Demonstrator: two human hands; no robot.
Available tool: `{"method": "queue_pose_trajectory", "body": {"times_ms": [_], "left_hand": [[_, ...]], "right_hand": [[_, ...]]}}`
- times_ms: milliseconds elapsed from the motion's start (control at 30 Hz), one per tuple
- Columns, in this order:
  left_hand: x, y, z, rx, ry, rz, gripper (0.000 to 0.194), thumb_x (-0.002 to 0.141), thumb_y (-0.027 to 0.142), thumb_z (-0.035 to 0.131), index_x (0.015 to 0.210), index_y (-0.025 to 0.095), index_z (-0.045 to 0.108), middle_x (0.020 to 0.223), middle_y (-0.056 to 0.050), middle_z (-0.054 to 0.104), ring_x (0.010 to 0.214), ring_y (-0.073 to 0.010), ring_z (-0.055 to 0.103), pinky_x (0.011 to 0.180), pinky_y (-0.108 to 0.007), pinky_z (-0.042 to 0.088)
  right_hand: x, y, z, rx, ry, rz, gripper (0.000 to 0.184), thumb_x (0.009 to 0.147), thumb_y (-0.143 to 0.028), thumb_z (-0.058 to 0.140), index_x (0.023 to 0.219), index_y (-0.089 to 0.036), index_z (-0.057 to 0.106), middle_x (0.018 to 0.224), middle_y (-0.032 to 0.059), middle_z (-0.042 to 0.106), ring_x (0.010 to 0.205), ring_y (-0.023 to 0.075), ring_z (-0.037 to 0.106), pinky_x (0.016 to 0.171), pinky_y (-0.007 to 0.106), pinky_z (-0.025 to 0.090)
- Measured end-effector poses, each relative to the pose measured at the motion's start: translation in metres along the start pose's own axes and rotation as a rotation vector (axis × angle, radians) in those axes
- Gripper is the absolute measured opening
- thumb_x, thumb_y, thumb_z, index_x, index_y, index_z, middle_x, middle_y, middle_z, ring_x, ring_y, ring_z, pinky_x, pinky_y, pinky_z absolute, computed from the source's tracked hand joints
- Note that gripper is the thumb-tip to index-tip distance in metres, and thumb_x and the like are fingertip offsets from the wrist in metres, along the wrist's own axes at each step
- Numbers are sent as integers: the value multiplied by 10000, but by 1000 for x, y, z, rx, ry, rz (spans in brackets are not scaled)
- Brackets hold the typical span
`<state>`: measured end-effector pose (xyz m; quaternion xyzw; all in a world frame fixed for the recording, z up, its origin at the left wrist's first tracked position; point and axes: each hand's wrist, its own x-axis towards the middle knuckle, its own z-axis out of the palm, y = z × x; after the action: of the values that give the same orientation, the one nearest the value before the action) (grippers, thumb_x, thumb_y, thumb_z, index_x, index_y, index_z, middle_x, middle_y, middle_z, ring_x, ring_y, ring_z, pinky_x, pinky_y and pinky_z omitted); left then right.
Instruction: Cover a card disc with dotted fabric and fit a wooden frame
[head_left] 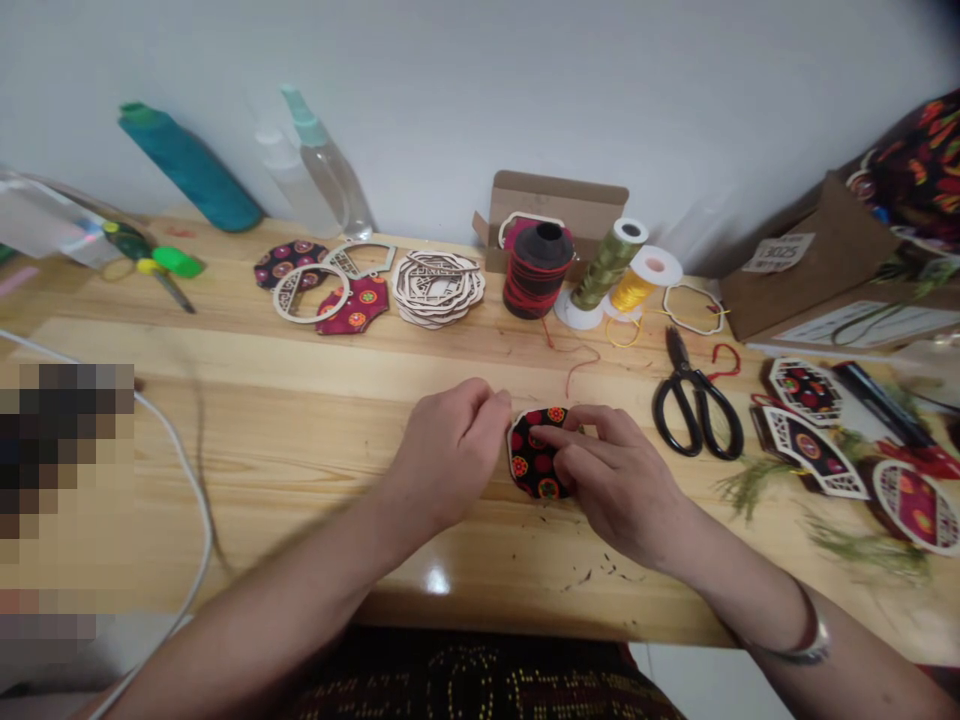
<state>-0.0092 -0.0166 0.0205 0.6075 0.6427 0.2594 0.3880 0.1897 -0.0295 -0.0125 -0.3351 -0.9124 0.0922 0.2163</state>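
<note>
Between my hands is a small octagonal piece [531,467] of black fabric with red and yellow flowers, edged by a pale rim. My right hand [626,480] grips its right side, the index finger lying across the fabric. Just left of the piece, my left hand [457,445] is closed, thumb pressed against the curled fingers; whatever it pinches is hidden or too small to name. Black-handled scissors [699,408] lie to the right of my right hand. Small dark scraps [600,573] are scattered on the wooden table below the piece.
Thread spools, one red [536,275], one olive [609,268] and one yellow [637,285], stand at the back. Left of them is a pile of cut wooden frames [437,288]. A cardboard box [810,260] and finished ornaments [915,505] are on the right. A white cable [187,470] crosses the left.
</note>
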Motion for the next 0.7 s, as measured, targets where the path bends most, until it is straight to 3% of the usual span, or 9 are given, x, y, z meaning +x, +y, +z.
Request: {"method": "queue_pose_trajectory", "body": {"times_ms": [467,700], "left_hand": [[0,3,-1,17,-9,-11,322,863,334,412,601,200,543,494,30,463,515,-136,443,529,-289,308],[-2,3,-1,0,4,-7,330,864,330,416,567,200,478,520,28,501,528,-129,450,543,-285,308]], "right_hand": [[0,2,1,7,-16,-6,204,808,9,516,796,-182,587,1174,41,693,1084,269,532,805,409,447],[-1,3,2,15,-9,-18,223,800,32,501,808,-181,564,1188,27,688,1083,269,529,798,400,429]]}}
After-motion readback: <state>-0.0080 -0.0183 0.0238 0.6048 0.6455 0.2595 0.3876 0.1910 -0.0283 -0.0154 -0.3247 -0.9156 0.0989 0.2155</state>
